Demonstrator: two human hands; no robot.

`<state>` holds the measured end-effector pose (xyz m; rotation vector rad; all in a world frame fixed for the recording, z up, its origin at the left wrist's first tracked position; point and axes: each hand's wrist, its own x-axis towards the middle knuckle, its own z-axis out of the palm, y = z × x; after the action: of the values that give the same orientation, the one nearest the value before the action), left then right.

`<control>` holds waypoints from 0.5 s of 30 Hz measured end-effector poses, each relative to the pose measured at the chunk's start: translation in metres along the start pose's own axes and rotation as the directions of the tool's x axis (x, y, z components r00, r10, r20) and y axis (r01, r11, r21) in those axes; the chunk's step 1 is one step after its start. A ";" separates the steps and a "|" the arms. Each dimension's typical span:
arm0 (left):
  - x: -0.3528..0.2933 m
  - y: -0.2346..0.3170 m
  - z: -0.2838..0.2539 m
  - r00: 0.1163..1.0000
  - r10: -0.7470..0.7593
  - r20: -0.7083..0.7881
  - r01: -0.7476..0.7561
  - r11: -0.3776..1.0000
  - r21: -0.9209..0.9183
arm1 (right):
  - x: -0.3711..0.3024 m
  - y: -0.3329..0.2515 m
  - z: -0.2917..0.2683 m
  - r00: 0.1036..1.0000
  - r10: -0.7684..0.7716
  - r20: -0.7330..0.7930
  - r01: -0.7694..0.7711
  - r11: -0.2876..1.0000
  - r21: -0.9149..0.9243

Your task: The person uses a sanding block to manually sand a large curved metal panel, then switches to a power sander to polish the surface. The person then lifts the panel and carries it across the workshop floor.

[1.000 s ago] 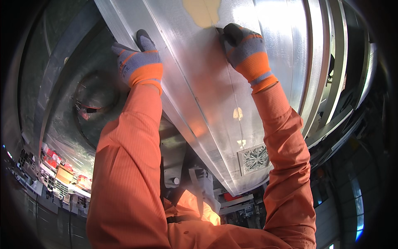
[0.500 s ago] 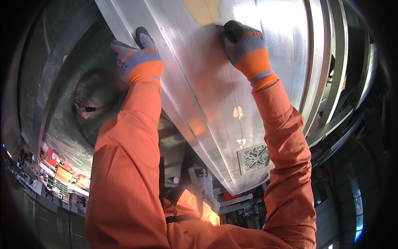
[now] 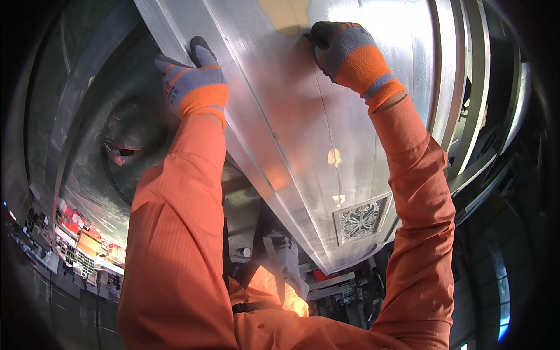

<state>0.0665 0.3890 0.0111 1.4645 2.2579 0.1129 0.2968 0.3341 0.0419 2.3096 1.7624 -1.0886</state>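
Observation:
A long silvery metal panel (image 3: 274, 105) with straight grooves stretches away in front of me. My left hand (image 3: 193, 81), in a grey and orange glove, grips its ribbed left edge, thumb over the top and fingers at the side. My right hand (image 3: 350, 52), gloved alike, is closed over the panel, its fingertips pinched beside a yellowish patch (image 3: 286, 13). Whatever those fingers hold, if anything, is hidden. Smaller yellowish spots (image 3: 333, 157) mark the surface nearer me. Close to my right forearm is a square, patterned ornamental inset (image 3: 360, 221).
Several pale metal frame bars (image 3: 473, 87) run along the right side. To the left lies a dark greenish surface (image 3: 87, 134) with a round outline. Red boxes (image 3: 73, 220) and other goods crowd the lower left.
My right hand has shifted slightly up and right, its wrist and forearm swinging outward and uncovering more of the patterned inset. My left hand stays in place.

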 end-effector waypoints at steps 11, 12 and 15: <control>-0.003 0.003 0.001 1.000 -0.012 0.020 0.012 1.000 -0.002 | -0.009 0.018 0.005 0.986 -0.110 -0.123 0.118 0.991 0.063; -0.003 0.004 -0.001 0.999 -0.021 0.027 0.021 1.000 0.002 | -0.017 0.025 0.012 0.967 -0.149 -0.205 0.178 0.975 0.135; -0.001 0.001 -0.002 1.000 -0.021 0.011 0.021 1.000 0.023 | -0.034 0.021 0.014 0.993 0.116 0.006 -0.082 0.671 0.737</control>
<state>0.0672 0.3892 0.0135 1.4490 2.2723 0.0724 0.3041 0.2924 0.0424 2.7915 1.2993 -2.0463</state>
